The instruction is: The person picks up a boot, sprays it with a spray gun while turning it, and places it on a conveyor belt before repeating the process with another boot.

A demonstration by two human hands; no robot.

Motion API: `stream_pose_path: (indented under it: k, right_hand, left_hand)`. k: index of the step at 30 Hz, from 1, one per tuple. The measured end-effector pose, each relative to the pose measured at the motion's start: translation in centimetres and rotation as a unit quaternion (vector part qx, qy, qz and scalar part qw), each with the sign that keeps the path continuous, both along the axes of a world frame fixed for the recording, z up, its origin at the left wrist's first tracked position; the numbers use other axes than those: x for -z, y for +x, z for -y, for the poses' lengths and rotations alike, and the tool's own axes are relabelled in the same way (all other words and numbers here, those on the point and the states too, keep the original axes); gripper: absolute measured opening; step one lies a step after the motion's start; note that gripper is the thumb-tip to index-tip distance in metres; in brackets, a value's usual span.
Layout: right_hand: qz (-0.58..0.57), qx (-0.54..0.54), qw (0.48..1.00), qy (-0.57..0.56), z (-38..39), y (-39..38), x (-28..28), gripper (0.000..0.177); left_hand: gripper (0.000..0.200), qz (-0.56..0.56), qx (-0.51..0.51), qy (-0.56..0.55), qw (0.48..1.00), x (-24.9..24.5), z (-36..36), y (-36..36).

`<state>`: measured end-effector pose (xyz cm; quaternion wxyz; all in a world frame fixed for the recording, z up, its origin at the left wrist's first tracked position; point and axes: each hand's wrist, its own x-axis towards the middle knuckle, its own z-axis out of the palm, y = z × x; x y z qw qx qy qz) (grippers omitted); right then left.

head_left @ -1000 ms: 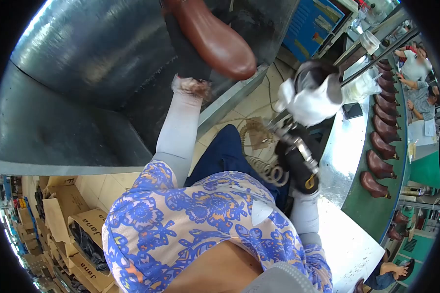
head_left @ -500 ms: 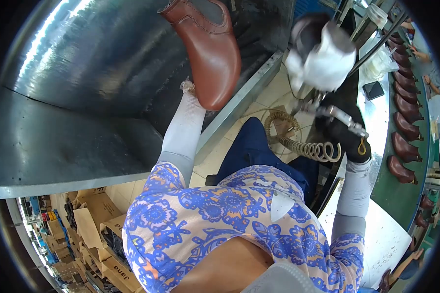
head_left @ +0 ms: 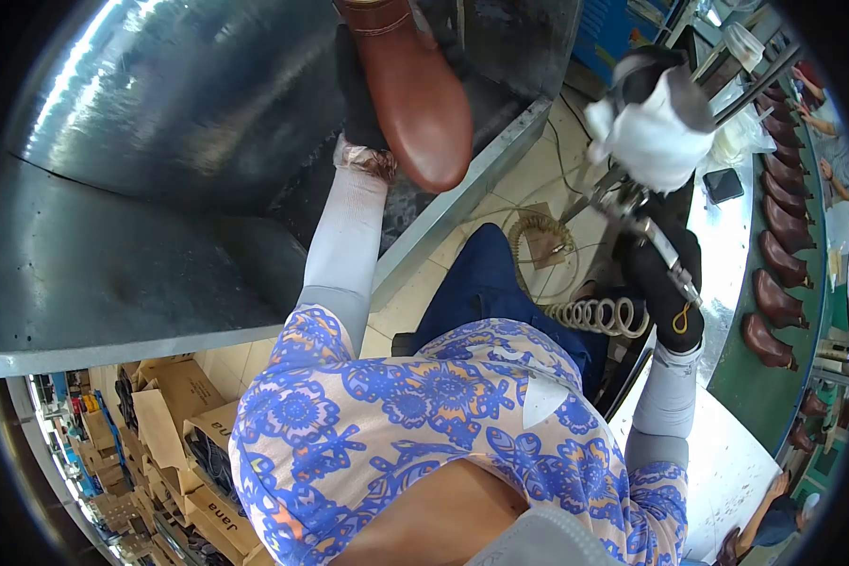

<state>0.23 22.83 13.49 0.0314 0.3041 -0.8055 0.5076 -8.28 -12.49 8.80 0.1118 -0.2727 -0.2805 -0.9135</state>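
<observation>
A smooth reddish-brown ankle boot [head_left: 423,118] is held inside the dark metal booth, toe pointing toward me. My left hand [head_left: 358,104], in a black glove, is closed on the boot from beneath and behind. Most of its fingers are hidden by the boot. On the right, my right hand [head_left: 665,283], also black-gloved, grips a metal spray gun [head_left: 658,243] with a yellow loop hanging from it. A cup wrapped in white cloth [head_left: 665,137] sits on the gun, blurred by motion. The gun is outside the booth, apart from the boot.
The metal booth's edge [head_left: 472,193] runs between my arms. A coiled air hose [head_left: 599,317] hangs near my legs. Rows of brown boots [head_left: 780,250] stand on a green conveyor [head_left: 731,391] at right, with other people beyond. Cardboard boxes [head_left: 174,420] are stacked lower left.
The boot has shifted toward the top of the view and turned, showing more of its toe and front. The spray gun and cup have moved slightly to the right; my right hand is a little lower.
</observation>
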Motion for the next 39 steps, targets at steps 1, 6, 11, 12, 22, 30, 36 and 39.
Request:
stream_pose_path:
  k: [1,6,11,12,22,30,36,39]
  right_hand:
    - [0.249,0.06,0.964,-0.074,-0.4,0.6,0.1,0.019]
    - [0.044,-0.049,0.998,-0.025,1.1,1.4,1.6,0.02]
    - [0.04,-0.078,0.991,-0.101,2.4,1.2,-0.3,0.019]
    - [0.067,-0.007,0.998,0.016,2.7,1.2,-1.0,0.018]
    - [0.029,-0.057,0.994,-0.085,2.7,1.1,-1.3,0.024]
    - [0.011,-0.132,0.989,0.063,2.1,1.6,-1.3,0.027]
    - [0.081,-0.054,0.995,0.02,1.5,1.9,-0.9,0.03]
    - [0.047,-0.126,0.989,0.058,1.3,2.0,-1.0,0.027]
  left_hand:
    - [0.051,-0.003,-0.023,-0.006,1.0,-0.4,0.2,0.2]
    - [0.052,-0.023,-0.104,-0.018,0.994,-2.5,1.0,1.7]
    - [0.052,-0.035,-0.126,-0.019,0.991,-3.3,1.7,2.3]
    - [0.052,-0.037,-0.127,-0.019,0.991,-3.3,1.8,2.4]
    - [0.052,-0.049,-0.131,-0.009,0.99,-2.8,1.0,2.3]
    - [0.052,-0.052,-0.134,-0.004,0.99,-2.6,0.4,2.0]
    - [0.052,-0.054,-0.137,-0.003,0.989,-2.6,0.2,1.8]
    - [0.052,-0.055,-0.138,-0.005,0.989,-2.7,-0.1,1.7]
